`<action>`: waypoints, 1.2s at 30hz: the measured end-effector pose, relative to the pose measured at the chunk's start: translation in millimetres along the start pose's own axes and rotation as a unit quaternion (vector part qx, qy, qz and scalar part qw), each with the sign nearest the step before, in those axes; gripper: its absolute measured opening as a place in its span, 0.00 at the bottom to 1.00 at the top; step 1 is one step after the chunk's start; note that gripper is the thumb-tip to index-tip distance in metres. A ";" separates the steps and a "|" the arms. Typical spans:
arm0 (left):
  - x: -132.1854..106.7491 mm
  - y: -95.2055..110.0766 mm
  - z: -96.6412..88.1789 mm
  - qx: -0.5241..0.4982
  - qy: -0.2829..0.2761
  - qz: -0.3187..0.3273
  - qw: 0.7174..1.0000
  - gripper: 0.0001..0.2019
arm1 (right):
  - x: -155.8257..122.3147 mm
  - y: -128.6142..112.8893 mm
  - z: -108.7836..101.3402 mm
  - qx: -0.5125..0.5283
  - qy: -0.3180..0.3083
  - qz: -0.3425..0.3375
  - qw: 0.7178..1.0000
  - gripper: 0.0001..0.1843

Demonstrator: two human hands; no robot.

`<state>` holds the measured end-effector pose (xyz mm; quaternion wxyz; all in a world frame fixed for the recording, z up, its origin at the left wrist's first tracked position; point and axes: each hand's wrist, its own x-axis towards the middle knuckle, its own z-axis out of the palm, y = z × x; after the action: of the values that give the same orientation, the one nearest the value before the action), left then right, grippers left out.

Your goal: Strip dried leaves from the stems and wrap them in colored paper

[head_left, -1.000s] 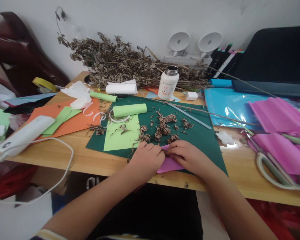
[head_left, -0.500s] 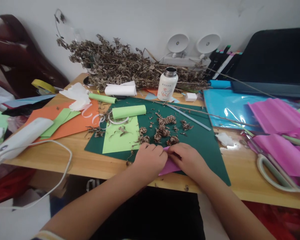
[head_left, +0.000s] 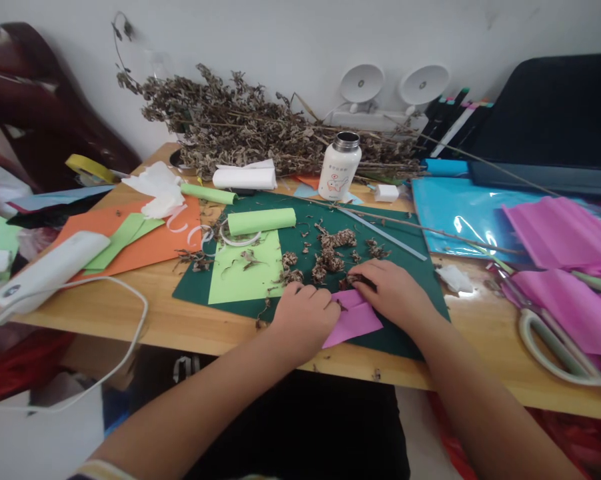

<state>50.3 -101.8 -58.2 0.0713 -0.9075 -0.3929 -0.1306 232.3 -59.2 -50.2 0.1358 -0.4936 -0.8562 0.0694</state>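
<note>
My left hand (head_left: 305, 317) is curled with its fingers pressed on the left edge of a small purple paper piece (head_left: 356, 320) lying on the dark green sheet (head_left: 410, 267). My right hand (head_left: 393, 293) lies just past the purple paper, with its fingertips pinched on a clump of dried brown plant bits (head_left: 353, 279). More dried clumps (head_left: 330, 250) are scattered on the green sheet beyond my hands. A light green paper square (head_left: 243, 270) lies to the left of them.
A heap of dried branches (head_left: 260, 133) lines the back wall, with a white bottle (head_left: 339, 167) in front of it. Scissors (head_left: 555, 337) and purple crepe paper (head_left: 560, 233) are at the right. Orange paper (head_left: 145, 243), a white device (head_left: 45, 270) with a cable and a green paper roll (head_left: 261, 220) are at the left.
My right hand has left the purple paper and reached forward to the dried clumps. The purple paper now lies uncovered on its right side. My left hand stays on it.
</note>
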 end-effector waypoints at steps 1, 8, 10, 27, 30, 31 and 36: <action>0.0 -0.2 0.2 -0.001 -0.001 -0.001 1.000 0.06 | -1.1 0.7 -1.7 -0.001 0.009 0.001 1.000 0.09; 2.3 -2.9 0.4 0.004 -0.019 0.010 1.000 0.05 | -16.9 -5.1 -22.4 0.025 0.068 -0.024 0.997 0.07; 2.8 -3.1 0.5 0.000 -0.016 0.004 1.000 0.05 | -17.8 -12.3 -18.2 0.022 -0.007 -0.080 0.997 0.08; 5.3 -3.6 -10.0 0.019 -0.076 0.046 0.996 0.08 | -17.3 -14.7 8.2 0.039 0.014 -0.117 0.992 0.13; 7.2 -1.9 -11.3 0.024 -0.086 0.041 0.995 0.07 | -17.4 -14.7 8.5 0.051 0.005 -0.098 0.994 0.13; 8.0 -1.2 -11.3 0.025 -0.089 0.038 0.995 0.06 | -17.3 -13.8 7.9 0.060 0.002 -0.102 0.993 0.13; 12.0 0.0 -7.5 0.020 -0.086 0.043 0.995 0.06 | -17.2 -6.1 3.2 0.121 -0.007 -0.136 0.983 0.13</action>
<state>56.8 -95.2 -47.5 0.0612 -0.9298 -0.3605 -0.0414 234.5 -77.1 -54.5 0.1962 -0.3518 -0.9018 0.1567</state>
